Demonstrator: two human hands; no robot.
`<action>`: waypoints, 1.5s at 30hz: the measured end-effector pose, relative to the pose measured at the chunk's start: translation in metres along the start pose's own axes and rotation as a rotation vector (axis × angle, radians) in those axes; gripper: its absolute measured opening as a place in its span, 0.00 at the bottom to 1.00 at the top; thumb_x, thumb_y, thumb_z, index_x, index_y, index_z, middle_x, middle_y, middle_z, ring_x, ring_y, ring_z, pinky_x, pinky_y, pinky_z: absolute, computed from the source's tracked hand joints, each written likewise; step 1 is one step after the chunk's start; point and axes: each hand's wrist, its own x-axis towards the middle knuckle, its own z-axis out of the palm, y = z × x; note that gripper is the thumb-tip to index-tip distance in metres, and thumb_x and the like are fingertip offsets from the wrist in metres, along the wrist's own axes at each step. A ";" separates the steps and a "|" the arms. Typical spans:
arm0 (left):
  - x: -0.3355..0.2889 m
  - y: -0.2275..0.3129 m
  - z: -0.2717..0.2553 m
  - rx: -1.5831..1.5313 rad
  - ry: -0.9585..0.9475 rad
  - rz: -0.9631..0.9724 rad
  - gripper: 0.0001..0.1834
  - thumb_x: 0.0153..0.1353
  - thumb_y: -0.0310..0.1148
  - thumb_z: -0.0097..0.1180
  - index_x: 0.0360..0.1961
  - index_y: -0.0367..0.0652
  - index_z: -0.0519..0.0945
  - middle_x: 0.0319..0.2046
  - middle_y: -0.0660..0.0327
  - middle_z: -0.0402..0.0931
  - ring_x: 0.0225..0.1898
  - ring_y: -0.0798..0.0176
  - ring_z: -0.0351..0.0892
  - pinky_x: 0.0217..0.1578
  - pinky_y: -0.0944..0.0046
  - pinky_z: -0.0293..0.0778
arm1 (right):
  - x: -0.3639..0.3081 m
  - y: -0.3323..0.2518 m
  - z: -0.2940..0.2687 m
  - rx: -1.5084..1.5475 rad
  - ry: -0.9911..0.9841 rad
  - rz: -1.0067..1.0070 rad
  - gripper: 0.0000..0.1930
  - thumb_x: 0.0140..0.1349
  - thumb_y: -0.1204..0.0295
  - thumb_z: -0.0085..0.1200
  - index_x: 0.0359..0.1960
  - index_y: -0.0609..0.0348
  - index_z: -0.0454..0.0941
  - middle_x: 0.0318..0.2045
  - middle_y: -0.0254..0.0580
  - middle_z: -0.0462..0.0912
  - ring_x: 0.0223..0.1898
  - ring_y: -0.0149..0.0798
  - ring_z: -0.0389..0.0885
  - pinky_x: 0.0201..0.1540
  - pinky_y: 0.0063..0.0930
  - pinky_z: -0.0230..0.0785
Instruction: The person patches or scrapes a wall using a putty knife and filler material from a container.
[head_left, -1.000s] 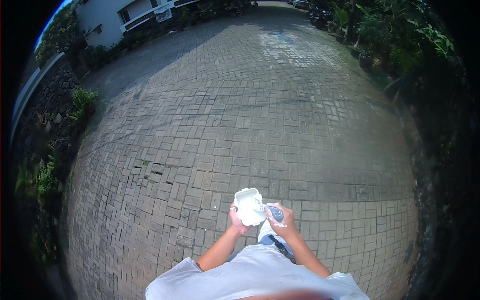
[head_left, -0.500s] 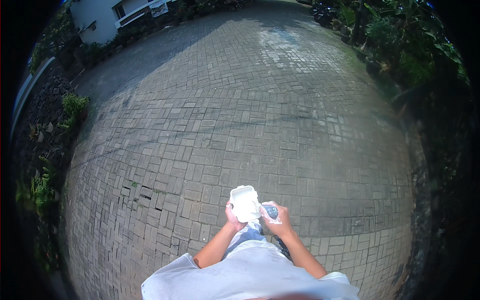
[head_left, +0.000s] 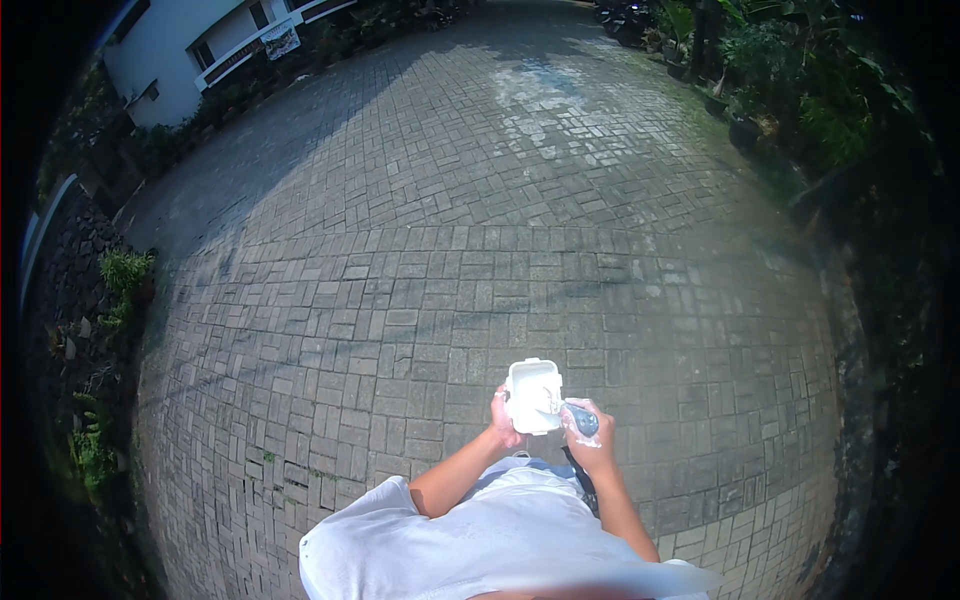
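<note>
My left hand (head_left: 504, 420) is closed on the left side of a small white container (head_left: 535, 397) with rounded corners. Its open face is toward me, and something pale lies inside that I cannot make out. At the container's right edge, my right hand (head_left: 598, 446) is closed on a dark blue-grey oval object (head_left: 584, 421) of a kind I cannot tell. White smears that look like foam or paste cover the fingers around it. Both hands are held in front of my white shirt (head_left: 480, 535), above the paving.
Grey block paving (head_left: 400, 270) spreads around me, partly in shadow. On the left are a dark stone wall (head_left: 72, 265) and a green plant (head_left: 125, 270). A white building (head_left: 165, 60) stands far left; dense plants (head_left: 780, 80) line the right.
My hands, the container and the oval object have shifted right and slightly up in the picture. The background has shifted too, as the view has turned. Both holds stay the same.
</note>
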 end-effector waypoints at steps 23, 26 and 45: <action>0.464 0.285 0.118 -0.046 0.109 0.331 0.33 0.67 0.54 0.31 0.63 0.47 0.73 0.55 0.55 0.78 0.55 0.52 0.79 0.55 0.49 0.77 | 0.568 0.142 0.008 0.136 -0.200 -0.140 0.10 0.56 0.78 0.63 0.41 0.62 0.81 0.29 0.50 0.86 0.30 0.41 0.88 0.33 0.29 0.76; 0.540 0.303 0.119 -0.042 0.124 0.254 0.33 0.66 0.56 0.34 0.63 0.47 0.73 0.56 0.56 0.78 0.54 0.52 0.80 0.55 0.50 0.77 | 0.628 0.169 -0.005 0.027 -0.126 -0.164 0.09 0.57 0.79 0.60 0.40 0.64 0.81 0.29 0.45 0.86 0.29 0.33 0.87 0.33 0.26 0.76; 1.036 0.444 0.236 0.212 0.032 -0.059 0.36 0.66 0.57 0.33 0.63 0.42 0.73 0.56 0.52 0.78 0.55 0.50 0.80 0.56 0.49 0.78 | 1.070 0.318 -0.127 -0.205 0.042 -0.191 0.13 0.54 0.77 0.63 0.42 0.64 0.80 0.34 0.55 0.85 0.34 0.55 0.86 0.37 0.38 0.77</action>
